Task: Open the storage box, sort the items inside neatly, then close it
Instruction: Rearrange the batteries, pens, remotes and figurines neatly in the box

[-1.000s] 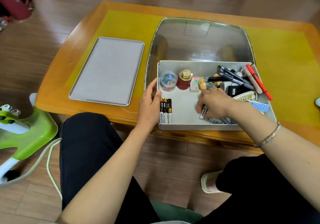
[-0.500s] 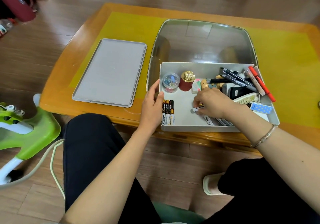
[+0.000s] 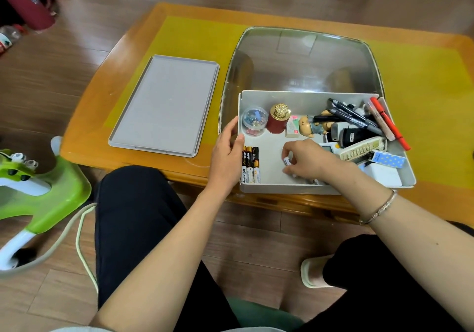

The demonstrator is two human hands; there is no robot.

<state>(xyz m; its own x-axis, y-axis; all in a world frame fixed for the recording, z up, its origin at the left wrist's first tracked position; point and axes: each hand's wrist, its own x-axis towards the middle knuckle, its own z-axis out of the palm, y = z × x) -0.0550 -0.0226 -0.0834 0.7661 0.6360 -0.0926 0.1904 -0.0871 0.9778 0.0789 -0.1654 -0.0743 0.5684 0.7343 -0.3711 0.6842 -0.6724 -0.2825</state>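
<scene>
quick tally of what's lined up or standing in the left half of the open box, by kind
Batteries lying side by side: 3
Battery pinched in the right hand: 1
Clear tub of clips: 1
Red jar with gold lid: 1
Total: 6
More batteries may lie under the right hand; that cannot be told.

The leftmost of three batteries (image 3: 250, 165) lying side by side in the storage box (image 3: 295, 188) reads "Heybright" along its white lower half (the first letter sits at the wall); print on other items is too small to read.
</scene>
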